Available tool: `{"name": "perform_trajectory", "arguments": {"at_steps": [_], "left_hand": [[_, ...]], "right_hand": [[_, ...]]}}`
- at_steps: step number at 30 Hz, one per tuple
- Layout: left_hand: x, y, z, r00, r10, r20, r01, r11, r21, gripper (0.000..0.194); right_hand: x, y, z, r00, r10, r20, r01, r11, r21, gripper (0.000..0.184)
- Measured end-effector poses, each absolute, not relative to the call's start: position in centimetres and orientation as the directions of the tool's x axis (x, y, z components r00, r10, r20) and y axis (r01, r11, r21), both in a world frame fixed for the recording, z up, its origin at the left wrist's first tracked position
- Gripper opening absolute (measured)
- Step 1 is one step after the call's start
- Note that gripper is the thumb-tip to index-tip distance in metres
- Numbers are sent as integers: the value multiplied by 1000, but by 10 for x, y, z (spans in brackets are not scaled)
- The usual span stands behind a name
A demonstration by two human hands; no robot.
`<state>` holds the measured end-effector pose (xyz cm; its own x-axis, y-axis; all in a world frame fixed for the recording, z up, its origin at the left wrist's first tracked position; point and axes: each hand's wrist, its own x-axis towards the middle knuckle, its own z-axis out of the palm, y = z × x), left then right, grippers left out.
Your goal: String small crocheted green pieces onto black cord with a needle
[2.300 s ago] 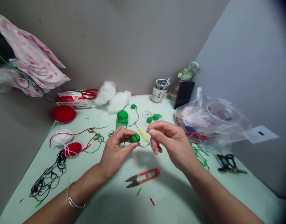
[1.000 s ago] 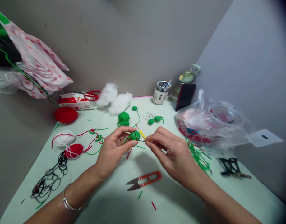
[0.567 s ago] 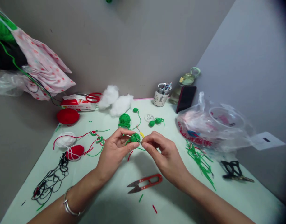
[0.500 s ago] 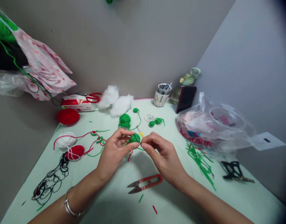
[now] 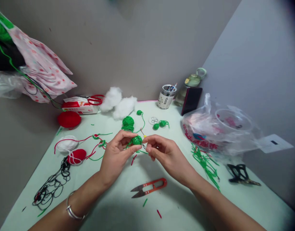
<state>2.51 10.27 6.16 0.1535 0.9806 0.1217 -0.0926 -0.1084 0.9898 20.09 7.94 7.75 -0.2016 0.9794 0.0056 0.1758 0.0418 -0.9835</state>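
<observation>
My left hand [image 5: 118,153] pinches a small green crocheted ball [image 5: 137,140] between thumb and fingers above the middle of the table. A strand of black yarn [image 5: 143,146] runs from the ball to my right hand [image 5: 164,154], whose thumb and index finger are closed on it. Just beyond the right fingers lies a crochet hook with a yellow grip [image 5: 144,136]. Behind the ball sits a ball of green yarn [image 5: 128,123]. Nearer to me, red-handled thread snips [image 5: 149,187] lie on the table.
Left are red yarn [image 5: 76,157], white yarn [image 5: 67,143] and tangled black yarn [image 5: 52,184]. White stuffing [image 5: 124,107], a pen can [image 5: 166,97], a phone [image 5: 191,100] and a bottle [image 5: 192,81] stand at the back. Right are a plastic bag [image 5: 210,128], green yarn scraps [image 5: 205,165] and a black claw clip [image 5: 242,175].
My right fingers have shifted and spread slightly at the black yarn, which now shows as a small loop beside the ball. The ball has moved slightly left.
</observation>
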Motion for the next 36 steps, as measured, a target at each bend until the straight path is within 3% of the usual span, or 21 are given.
{"name": "perform_trajectory", "arguments": {"at_steps": [5,10,13,17,23,28,33,36], "left_hand": [[26,104,50,255,949,184,-52,-176,983,17],[27,103,47,327,942,70,-48,-58,997,21],[28,101,46,362,929,77,-28,-72,997,20],[30,99,44,401,912,86,24,-104,994,19],[31,94,44,444,889,112,65,-157,985,17],[32,95,46,456,882,119,52,-160,986,14],[31,97,42,464,871,158,109,-233,966,20],[31,97,40,449,885,127,102,-192,976,20]], "right_hand": [[202,80,74,-201,979,14,57,26,-998,16],[210,80,83,-211,968,133,358,204,-911,16],[213,81,85,-206,963,171,405,243,-881,9],[214,85,84,-200,972,125,308,183,-934,10],[214,87,82,-186,982,16,-82,0,-997,18],[215,84,85,-316,948,-34,-91,-65,-994,25],[226,89,94,-145,989,21,-205,-9,-979,23],[232,87,101,-132,990,46,-167,24,-986,20]]}}
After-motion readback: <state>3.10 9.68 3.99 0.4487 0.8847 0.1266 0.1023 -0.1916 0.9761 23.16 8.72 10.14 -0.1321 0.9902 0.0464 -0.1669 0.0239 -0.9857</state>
